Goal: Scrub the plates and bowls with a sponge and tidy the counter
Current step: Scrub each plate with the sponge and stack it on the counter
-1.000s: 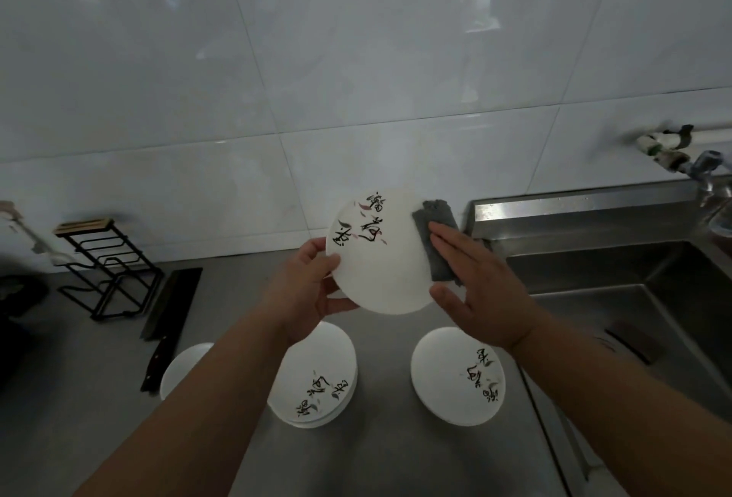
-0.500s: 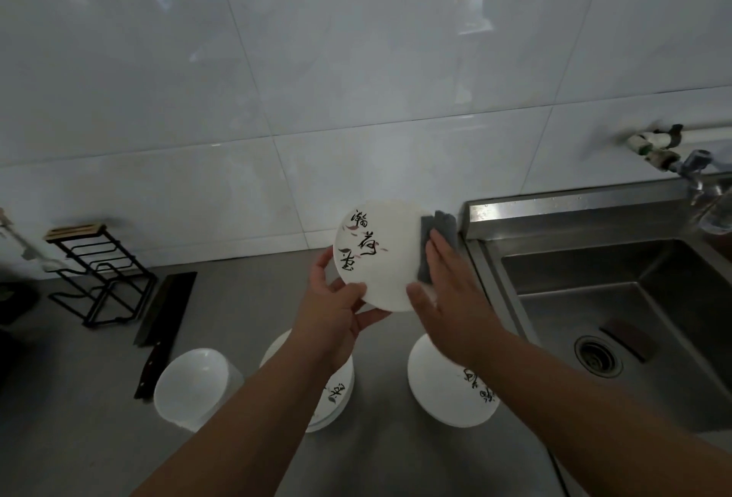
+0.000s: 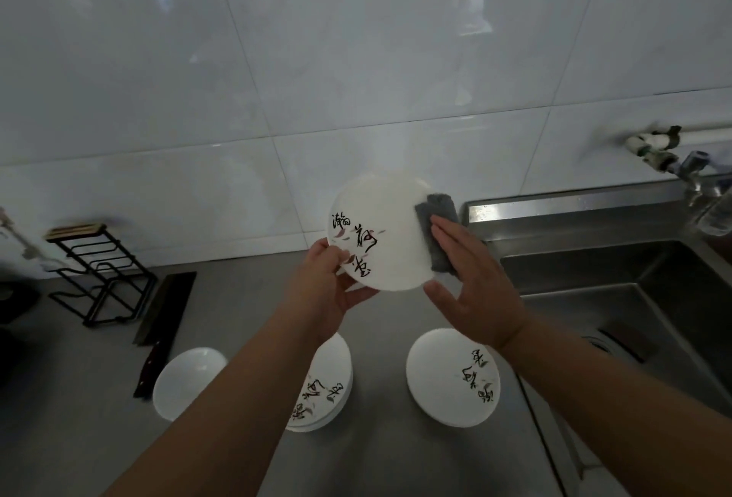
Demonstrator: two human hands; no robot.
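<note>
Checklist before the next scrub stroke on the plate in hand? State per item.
1. Left hand grips held plate at its lower-left rim: ok.
2. Sponge pressed on the plate's right edge under right hand fingers: ok.
3. Sponge wet or soapy: cannot tell.
4. Plate face clean: cannot tell; only the printed pattern shows.
5. Knife lies at far left, apart from both hands: ok.
6. Plate stack and single plate on the counter sit below, out of the stroke's way: ok.
</note>
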